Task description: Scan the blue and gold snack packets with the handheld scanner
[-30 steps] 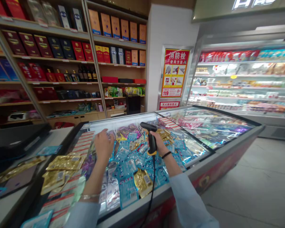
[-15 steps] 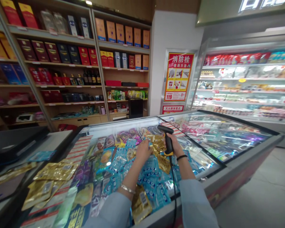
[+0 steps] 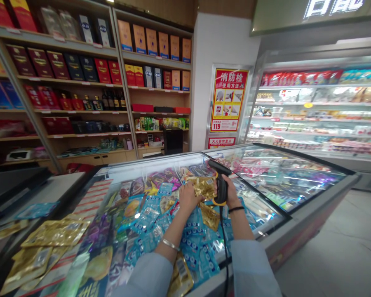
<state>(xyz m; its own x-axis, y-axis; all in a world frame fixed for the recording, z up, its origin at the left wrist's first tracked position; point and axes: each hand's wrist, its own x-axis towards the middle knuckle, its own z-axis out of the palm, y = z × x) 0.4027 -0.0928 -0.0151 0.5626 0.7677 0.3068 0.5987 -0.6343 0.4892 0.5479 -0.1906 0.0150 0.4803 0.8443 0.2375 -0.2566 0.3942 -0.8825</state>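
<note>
My right hand (image 3: 231,192) is wrapped round the grip of a black and yellow barcode scanner (image 3: 221,183), whose head tilts up to the left and whose cable hangs down. Just left of it, my left hand (image 3: 190,197) is closed on the edge of a gold foil packet (image 3: 204,186). Another gold packet (image 3: 210,216) lies right below, on a spread of blue packets (image 3: 200,255). Near my left forearm a further gold packet (image 3: 181,276) shows a white label. All of these rest on the freezer's glass top.
A chest freezer (image 3: 309,214) with a glass lid spans the front. Gold packets (image 3: 34,260) lie in a pile at the left, beside a counter (image 3: 64,181). Shelves of boxes (image 3: 151,41) and a lit display fridge (image 3: 315,111) stand behind.
My left hand has drawn a gold packet up in front of the scanner. The scanner stays in my right hand, and the view has turned slightly to the right.
</note>
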